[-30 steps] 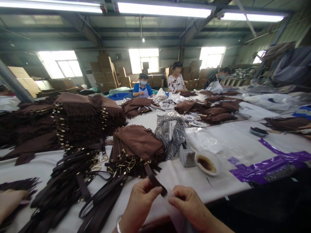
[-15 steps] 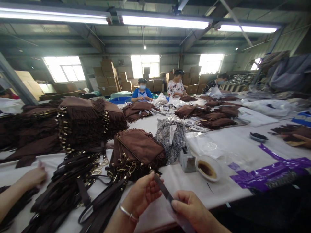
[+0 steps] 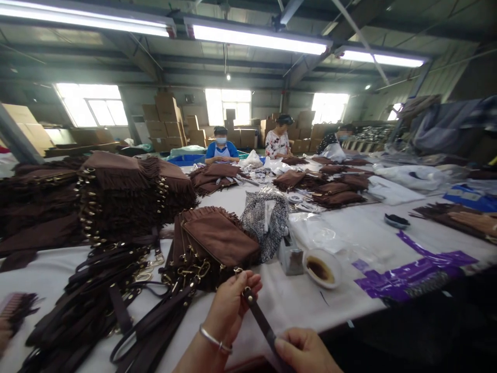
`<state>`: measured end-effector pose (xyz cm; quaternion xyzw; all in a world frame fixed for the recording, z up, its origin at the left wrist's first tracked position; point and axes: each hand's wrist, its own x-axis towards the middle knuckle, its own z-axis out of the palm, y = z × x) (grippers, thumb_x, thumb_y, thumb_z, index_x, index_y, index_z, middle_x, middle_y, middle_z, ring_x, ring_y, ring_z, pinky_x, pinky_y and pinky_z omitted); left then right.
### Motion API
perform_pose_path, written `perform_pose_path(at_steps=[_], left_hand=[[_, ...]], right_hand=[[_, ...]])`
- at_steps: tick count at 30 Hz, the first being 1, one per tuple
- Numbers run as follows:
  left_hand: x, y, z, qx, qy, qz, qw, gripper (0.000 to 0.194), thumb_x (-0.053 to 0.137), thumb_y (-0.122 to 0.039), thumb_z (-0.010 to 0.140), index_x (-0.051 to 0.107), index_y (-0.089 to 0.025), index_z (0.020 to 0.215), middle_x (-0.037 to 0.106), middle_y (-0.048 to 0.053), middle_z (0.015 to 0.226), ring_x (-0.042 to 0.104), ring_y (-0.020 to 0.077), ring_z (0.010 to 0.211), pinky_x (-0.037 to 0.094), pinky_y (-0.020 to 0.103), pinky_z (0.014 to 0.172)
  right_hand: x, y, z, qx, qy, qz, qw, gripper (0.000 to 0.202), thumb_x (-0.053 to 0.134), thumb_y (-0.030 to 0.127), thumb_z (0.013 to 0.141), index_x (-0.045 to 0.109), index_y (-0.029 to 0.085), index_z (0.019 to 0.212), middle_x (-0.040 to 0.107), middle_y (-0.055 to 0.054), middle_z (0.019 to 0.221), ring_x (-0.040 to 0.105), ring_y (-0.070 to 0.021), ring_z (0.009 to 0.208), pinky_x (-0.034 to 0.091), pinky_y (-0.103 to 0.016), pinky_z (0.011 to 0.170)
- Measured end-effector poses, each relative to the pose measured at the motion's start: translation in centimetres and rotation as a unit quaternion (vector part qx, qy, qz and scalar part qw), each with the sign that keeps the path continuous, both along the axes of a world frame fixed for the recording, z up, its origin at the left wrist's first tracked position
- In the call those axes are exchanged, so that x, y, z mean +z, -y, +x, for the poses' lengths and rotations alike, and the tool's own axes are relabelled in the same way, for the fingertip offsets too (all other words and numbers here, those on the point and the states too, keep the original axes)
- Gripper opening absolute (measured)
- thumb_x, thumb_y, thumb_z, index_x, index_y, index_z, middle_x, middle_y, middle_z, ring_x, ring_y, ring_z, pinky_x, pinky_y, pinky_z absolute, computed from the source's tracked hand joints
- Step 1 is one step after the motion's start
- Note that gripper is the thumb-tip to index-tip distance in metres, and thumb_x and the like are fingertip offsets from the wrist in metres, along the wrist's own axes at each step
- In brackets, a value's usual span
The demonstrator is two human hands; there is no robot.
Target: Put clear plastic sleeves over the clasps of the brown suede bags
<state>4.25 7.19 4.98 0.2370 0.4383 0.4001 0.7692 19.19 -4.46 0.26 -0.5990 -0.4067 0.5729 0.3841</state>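
A dark brown strap [image 3: 261, 319] with a metal ring at its upper end runs between my hands. My left hand [image 3: 233, 303], with a silver bangle at the wrist, is closed on the strap's ringed end. Further down, my right hand [image 3: 305, 349] pinches the same strap between thumb and fingers. Just beyond my left hand lies a stack of brown fringed bags [image 3: 221, 235] with gold clasps. To the left is a heap of dark straps [image 3: 81, 300] with gold buckles.
Behind the heap stands a tall pile of fringed bags [image 3: 116, 197]. A bowl of brown liquid [image 3: 321, 268], a grey metal box [image 3: 291, 259] and purple plastic [image 3: 415, 274] lie rightward. A person's hand [image 3: 5, 331] shows at the left edge; several people sit across the table.
The view has shifted slightly right. The strap's ringed end now shows beside my left fingers. At the far left, the other person's hand has moved down and now appears with a brown fringed piece.
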Motion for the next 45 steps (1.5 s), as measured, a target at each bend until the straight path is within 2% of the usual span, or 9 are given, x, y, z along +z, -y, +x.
perform_pose_path(at_steps=[6,10,14,19,23,29,36,41,45], left_hand=[[0.9,1.4,0.1,-0.03,-0.018,0.06,0.998,0.028,0.068,-0.032,0.08,0.07,-0.009,0.096,0.073,0.017,0.102,0.068,0.0241,0.098,0.048,0.029,0.081],[0.3,2.0,-0.1,-0.033,-0.048,0.096,0.994,0.04,0.075,-0.044,0.07,0.074,-0.011,0.093,0.074,0.012,0.095,0.065,0.02,0.083,0.047,0.029,0.077],[-0.4,2.4,-1.0,-0.044,-0.026,0.097,0.994,0.044,0.075,-0.051,0.068,0.073,-0.011,0.085,0.073,0.011,0.083,0.064,0.0189,0.075,0.047,0.029,0.071],[-0.5,2.2,-1.8,0.027,-0.003,0.001,1.0,0.036,0.071,-0.046,0.076,0.068,-0.012,0.089,0.072,0.009,0.083,0.065,0.0164,0.073,0.047,0.026,0.065],[-0.8,1.5,-0.9,0.091,0.048,-0.093,0.99,0.029,0.073,-0.04,0.076,0.061,-0.014,0.08,0.069,0.005,0.071,0.063,0.0147,0.058,0.048,0.026,0.056],[-1.8,0.9,-0.2,0.16,0.013,-0.054,0.986,0.013,0.068,-0.019,0.077,0.055,-0.016,0.077,0.063,0.001,0.059,0.06,0.0137,0.05,0.045,0.024,0.049],[-1.9,1.0,0.0,0.124,0.049,-0.029,0.991,0.008,0.065,-0.012,0.071,0.058,-0.015,0.073,0.06,-0.002,0.052,0.056,0.0122,0.047,0.044,0.024,0.05],[-2.4,2.1,-1.6,0.042,0.098,-0.048,0.993,0.019,0.068,-0.031,0.076,0.064,-0.013,0.079,0.068,0.006,0.065,0.062,0.0161,0.057,0.048,0.027,0.055],[-3.2,3.0,-2.7,0.026,0.015,-0.017,0.999,0.035,0.078,-0.042,0.068,0.065,-0.015,0.086,0.07,0.005,0.074,0.064,0.0153,0.062,0.045,0.023,0.053]], right_hand=[[1.8,-3.7,-2.2,-0.045,-0.014,0.072,0.996,0.054,0.062,0.065,0.074,0.06,0.012,0.062,0.04,0.002,0.055,0.032,-0.01,0.055,0.023,-0.024,0.049],[3.2,-5.8,-3.4,-0.052,-0.112,0.108,0.986,0.051,0.064,0.061,0.076,0.065,0.01,0.068,0.046,0.002,0.057,0.033,-0.0091,0.054,0.025,-0.023,0.05],[3.2,-6.7,-4.0,-0.066,-0.157,0.109,0.979,0.049,0.068,0.058,0.075,0.068,0.01,0.068,0.055,-0.001,0.059,0.04,-0.01,0.055,0.031,-0.023,0.052],[2.6,-6.7,-3.8,-0.07,-0.09,0.105,0.988,0.05,0.068,0.059,0.072,0.071,0.009,0.071,0.06,-0.002,0.06,0.048,-0.0128,0.058,0.037,-0.023,0.055],[2.3,-6.8,-3.8,-0.074,-0.014,0.102,0.992,0.05,0.067,0.059,0.073,0.072,0.008,0.071,0.06,-0.003,0.06,0.045,-0.0118,0.057,0.034,-0.023,0.052],[2.2,-7.0,-3.9,-0.064,0.062,0.117,0.989,0.047,0.063,0.054,0.076,0.07,0.009,0.067,0.053,0.0,0.054,0.042,-0.0105,0.055,0.03,-0.022,0.05],[2.3,-8.1,-5.0,-0.061,0.054,0.08,0.994,0.054,0.06,0.065,0.07,0.063,0.011,0.065,0.048,0.001,0.049,0.042,-0.01,0.04,0.03,-0.021,0.036],[1.8,-8.8,-5.3,-0.074,-0.001,0.06,0.995,0.052,0.066,0.063,0.066,0.062,0.011,0.065,0.049,0.002,0.047,0.041,-0.0088,0.039,0.031,-0.02,0.034],[1.2,-9.0,-5.0,-0.072,0.004,0.072,0.995,0.047,0.065,0.058,0.069,0.062,0.011,0.064,0.049,0.002,0.047,0.041,-0.0085,0.04,0.03,-0.02,0.034]])
